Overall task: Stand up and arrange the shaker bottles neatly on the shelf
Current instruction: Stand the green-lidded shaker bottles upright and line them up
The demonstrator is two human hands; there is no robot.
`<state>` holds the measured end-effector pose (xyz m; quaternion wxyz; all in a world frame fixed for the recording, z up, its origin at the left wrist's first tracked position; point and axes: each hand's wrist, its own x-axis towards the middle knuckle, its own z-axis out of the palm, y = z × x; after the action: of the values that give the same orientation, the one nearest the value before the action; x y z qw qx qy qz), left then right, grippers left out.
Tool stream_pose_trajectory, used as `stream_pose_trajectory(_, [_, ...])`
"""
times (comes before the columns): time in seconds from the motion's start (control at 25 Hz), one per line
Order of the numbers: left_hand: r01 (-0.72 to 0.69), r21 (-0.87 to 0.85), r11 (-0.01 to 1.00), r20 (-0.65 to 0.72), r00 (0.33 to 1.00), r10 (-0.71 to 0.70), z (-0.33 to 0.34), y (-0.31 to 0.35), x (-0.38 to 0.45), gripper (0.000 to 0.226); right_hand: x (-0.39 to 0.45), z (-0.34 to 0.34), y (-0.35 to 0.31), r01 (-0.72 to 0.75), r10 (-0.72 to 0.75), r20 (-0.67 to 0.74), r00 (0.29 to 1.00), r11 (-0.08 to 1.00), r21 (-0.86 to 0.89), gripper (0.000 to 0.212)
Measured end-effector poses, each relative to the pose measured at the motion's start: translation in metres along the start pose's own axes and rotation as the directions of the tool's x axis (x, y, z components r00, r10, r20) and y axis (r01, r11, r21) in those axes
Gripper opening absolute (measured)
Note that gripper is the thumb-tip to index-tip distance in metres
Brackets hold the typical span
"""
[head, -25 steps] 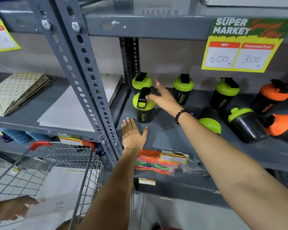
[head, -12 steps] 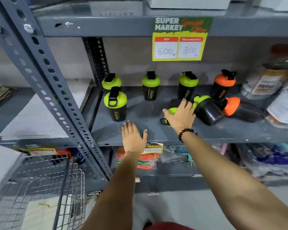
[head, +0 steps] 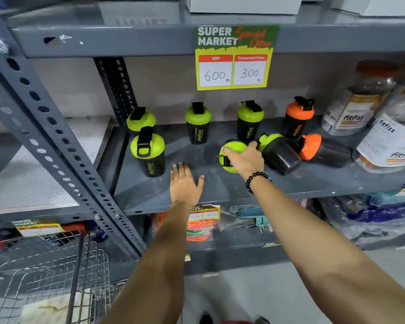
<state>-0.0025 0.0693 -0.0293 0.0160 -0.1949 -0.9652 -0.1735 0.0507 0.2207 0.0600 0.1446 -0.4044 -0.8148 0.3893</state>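
At centre frame on the grey metal shelf (head: pixel 220 190), a toppled green-lidded shaker bottle (head: pixel 232 152) lies with its lid facing the camera, long axis running back; the right hand (head: pixel 247 160) closes over it; the left hand (head: pixel 185 183) rests flat, fingers spread, holding nothing; beside it, another green-lidded shaker (head: pixel 278 153) and an orange-lidded shaker (head: pixel 323 149) lie tipped, smooth dark plastic bodies.
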Motion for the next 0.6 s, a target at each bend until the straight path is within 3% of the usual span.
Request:
stream_pose_trajectory(0.2, [-0.016,-0.002,1.0,0.031,0.999,0.016,0.002,-0.009,0.007,0.068,0.026,-0.008,-0.049,-0.048,0.06,0.165,0.985,0.996,-0.076,0.075])
stream_pose_trajectory(0.4, [-0.01,-0.054,0.999,0.015,1.0,0.011,0.003,-0.011,0.008,0.067,0.044,-0.007,-0.081,0.01,0.065,0.366,0.928,0.98,-0.199,0.072])
stream_pose_trajectory(0.52, [-0.006,-0.075,0.997,0.007,1.0,0.006,0.003,-0.01,0.008,0.066,0.048,-0.003,-0.089,0.036,0.045,0.348,0.936,0.974,-0.222,0.07])
stream_pose_trajectory(0.6, [-0.007,-0.081,0.997,0.006,1.0,0.008,0.004,-0.011,0.007,0.065,0.048,0.0,-0.088,0.05,0.024,0.259,0.966,0.96,-0.275,0.068])
